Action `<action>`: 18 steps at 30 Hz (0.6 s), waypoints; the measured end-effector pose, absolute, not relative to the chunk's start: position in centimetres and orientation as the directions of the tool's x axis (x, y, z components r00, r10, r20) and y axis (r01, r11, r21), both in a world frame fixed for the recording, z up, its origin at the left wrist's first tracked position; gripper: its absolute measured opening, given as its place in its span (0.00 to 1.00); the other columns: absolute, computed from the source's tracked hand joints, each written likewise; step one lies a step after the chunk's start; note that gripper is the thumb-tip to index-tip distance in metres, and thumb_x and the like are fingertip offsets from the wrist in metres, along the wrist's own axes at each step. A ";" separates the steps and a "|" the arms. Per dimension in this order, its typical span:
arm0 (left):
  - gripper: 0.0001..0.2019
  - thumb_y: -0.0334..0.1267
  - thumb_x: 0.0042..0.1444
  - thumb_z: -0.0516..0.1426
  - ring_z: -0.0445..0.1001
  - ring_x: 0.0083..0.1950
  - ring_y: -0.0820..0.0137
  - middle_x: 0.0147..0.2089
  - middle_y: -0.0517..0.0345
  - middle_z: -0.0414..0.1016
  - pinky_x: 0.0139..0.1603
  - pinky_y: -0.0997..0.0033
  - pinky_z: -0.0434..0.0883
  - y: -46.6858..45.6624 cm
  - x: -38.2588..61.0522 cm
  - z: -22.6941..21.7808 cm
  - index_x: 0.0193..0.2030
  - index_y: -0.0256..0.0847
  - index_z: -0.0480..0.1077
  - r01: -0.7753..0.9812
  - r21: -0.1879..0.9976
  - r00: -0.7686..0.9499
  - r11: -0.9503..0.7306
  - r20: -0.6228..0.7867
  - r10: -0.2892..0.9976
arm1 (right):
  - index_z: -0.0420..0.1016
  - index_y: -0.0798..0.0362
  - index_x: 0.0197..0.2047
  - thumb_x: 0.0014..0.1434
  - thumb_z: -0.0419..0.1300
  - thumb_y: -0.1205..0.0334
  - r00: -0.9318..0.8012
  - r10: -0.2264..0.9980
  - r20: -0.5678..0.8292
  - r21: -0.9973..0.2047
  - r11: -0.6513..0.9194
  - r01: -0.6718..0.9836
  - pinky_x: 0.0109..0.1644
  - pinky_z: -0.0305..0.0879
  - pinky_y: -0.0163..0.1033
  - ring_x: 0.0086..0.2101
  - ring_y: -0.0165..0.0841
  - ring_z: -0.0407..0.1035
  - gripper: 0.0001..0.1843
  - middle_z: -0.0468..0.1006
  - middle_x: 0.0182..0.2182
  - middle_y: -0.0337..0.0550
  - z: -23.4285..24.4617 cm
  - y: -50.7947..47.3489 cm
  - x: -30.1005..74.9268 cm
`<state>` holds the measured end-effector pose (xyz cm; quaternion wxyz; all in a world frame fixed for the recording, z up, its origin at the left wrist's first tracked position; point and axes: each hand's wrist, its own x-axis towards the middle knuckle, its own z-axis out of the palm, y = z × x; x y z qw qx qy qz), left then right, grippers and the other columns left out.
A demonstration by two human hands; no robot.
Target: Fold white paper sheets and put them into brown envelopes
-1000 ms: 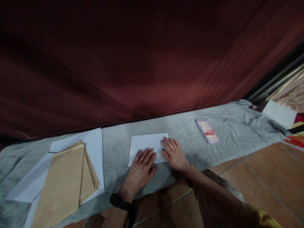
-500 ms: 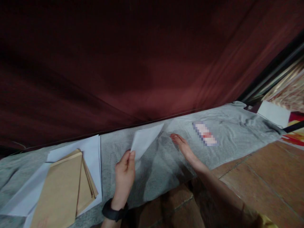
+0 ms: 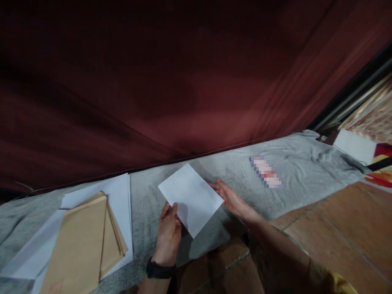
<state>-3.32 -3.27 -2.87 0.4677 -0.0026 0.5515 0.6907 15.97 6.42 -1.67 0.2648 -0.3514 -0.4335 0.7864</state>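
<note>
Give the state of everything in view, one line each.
paper, lifted off the cloth, held at its left edge
left hand, pinching the paper
right hand, at the paper's right corner, grip unclear
envelopes, stacked flat on white sheets
cloth, spread out, wrinkled at right

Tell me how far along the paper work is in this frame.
Done, apparently: the white paper is smaller than the white sheets at left, so it is likely folded. In hand: the left hand has a pinch grip on its near edge and the right hand meets its right edge, with the paper raised off the grey cloth. Left: the brown envelopes lie untouched on those sheets.
</note>
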 end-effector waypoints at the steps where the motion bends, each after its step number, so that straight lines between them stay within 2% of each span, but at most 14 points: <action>1: 0.11 0.30 0.44 0.68 0.77 0.28 0.72 0.31 0.60 0.81 0.34 0.71 0.75 -3.4 -3.5 -3.2 0.34 0.39 0.73 -0.654 0.754 -0.559 0.057 -0.533 0.635 | 0.77 0.53 0.53 0.65 0.49 0.34 -0.606 0.732 -0.311 -0.886 -0.454 -0.095 0.49 0.72 0.47 0.43 0.43 0.78 0.33 0.83 0.44 0.51 -1.9 6.5 16.0; 4: 0.12 0.29 0.43 0.68 0.77 0.29 0.72 0.31 0.61 0.81 0.36 0.70 0.75 -3.6 -3.6 -3.8 0.34 0.40 0.73 -0.679 0.731 -0.544 0.072 -0.566 0.619 | 0.79 0.51 0.50 0.58 0.62 0.44 -0.537 0.790 -0.296 -0.930 -0.366 -0.026 0.48 0.72 0.47 0.41 0.43 0.78 0.24 0.84 0.43 0.46 -2.9 6.6 16.2; 6: 0.11 0.30 0.42 0.68 0.78 0.30 0.71 0.32 0.60 0.81 0.37 0.70 0.75 -3.6 -3.4 -3.9 0.34 0.40 0.74 -0.677 0.731 -0.535 0.081 -0.565 0.629 | 0.81 0.49 0.48 0.54 0.66 0.50 -0.520 0.802 -0.294 -0.942 -0.337 0.014 0.46 0.72 0.46 0.38 0.41 0.78 0.20 0.84 0.40 0.42 -3.7 6.7 16.2; 10: 0.07 0.32 0.47 0.66 0.79 0.35 0.70 0.34 0.60 0.82 0.41 0.69 0.75 -3.3 -3.6 -3.4 0.34 0.42 0.74 -0.665 0.742 -0.534 0.092 -0.558 0.635 | 0.83 0.47 0.44 0.52 0.65 0.55 -0.577 0.768 -0.279 -0.950 -0.310 0.048 0.41 0.71 0.43 0.33 0.38 0.76 0.16 0.84 0.36 0.38 -4.8 7.0 16.1; 14: 0.04 0.32 0.51 0.63 0.78 0.36 0.72 0.35 0.61 0.81 0.41 0.70 0.74 -3.1 -5.8 -2.3 0.33 0.42 0.73 -0.615 0.785 -0.596 0.073 -0.524 0.609 | 0.84 0.49 0.44 0.51 0.65 0.55 -0.601 0.762 -0.241 -0.961 -0.276 0.035 0.41 0.70 0.42 0.32 0.36 0.76 0.17 0.84 0.35 0.38 -4.9 7.2 16.4; 16: 0.06 0.32 0.50 0.64 0.77 0.35 0.74 0.36 0.62 0.80 0.40 0.73 0.72 -3.2 -7.2 -1.9 0.35 0.42 0.74 -0.566 0.822 -0.637 0.056 -0.480 0.604 | 0.84 0.49 0.46 0.51 0.66 0.53 -0.598 0.769 -0.224 -0.968 -0.245 0.047 0.41 0.70 0.42 0.33 0.36 0.75 0.19 0.84 0.36 0.37 -4.7 7.3 16.8; 18: 0.11 0.34 0.44 0.67 0.75 0.33 0.74 0.36 0.63 0.80 0.36 0.74 0.70 -3.3 -8.3 -1.5 0.37 0.42 0.76 -0.498 0.862 -0.658 0.088 -0.442 0.610 | 0.84 0.48 0.47 0.51 0.68 0.51 -0.605 0.766 -0.220 -0.972 -0.227 0.066 0.40 0.70 0.41 0.33 0.36 0.75 0.20 0.84 0.36 0.37 -4.4 7.6 17.1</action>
